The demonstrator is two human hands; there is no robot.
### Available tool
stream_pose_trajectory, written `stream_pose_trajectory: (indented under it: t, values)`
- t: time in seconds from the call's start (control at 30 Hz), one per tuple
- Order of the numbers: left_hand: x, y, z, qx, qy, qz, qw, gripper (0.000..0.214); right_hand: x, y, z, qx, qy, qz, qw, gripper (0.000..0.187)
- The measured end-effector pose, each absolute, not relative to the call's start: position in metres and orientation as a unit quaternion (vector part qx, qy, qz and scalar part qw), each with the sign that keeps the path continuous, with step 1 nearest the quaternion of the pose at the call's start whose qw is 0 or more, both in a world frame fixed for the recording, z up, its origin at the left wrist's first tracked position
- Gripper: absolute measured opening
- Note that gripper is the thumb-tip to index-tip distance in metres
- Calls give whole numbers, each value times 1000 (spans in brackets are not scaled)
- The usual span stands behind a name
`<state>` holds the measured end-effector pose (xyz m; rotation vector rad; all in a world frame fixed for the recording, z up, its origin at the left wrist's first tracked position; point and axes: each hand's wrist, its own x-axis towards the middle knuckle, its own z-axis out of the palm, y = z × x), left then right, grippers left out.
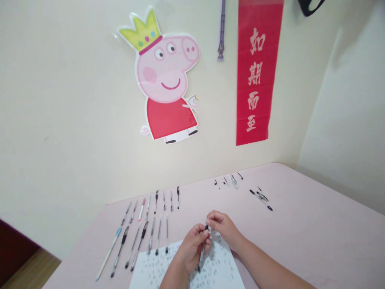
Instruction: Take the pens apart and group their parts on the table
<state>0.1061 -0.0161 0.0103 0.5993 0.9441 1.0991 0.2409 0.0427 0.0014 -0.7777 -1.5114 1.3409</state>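
Observation:
My left hand [194, 245] is closed around a slim pen [201, 259] with a clear barrel and dark ends, held at a slant above a written sheet of paper [168, 265]. Close by the pen's upper black end is my right hand [224, 226], its thumb and fingertips pinched together. Whatever may be between those fingertips is too small or hidden to name. Rows of pens lie left of my hands, among them a black-capped pen [121, 251] and a light-blue and cream pen [108, 255].
Small pen parts [233, 181] lie at the back of the pink table [313, 233]. More dark pen pieces [261, 198] are at the right. Behind the table, the wall carries a cartoon pig cutout [168, 80] and a red banner [258, 48].

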Motion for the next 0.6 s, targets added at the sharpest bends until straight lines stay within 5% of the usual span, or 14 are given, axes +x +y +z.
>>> stream_pose_trajectory:
  t: [0.6]
  values:
    - [107, -16, 12, 296, 413, 492, 707, 27, 240, 43, -1, -303, -578, 614, 443, 28]
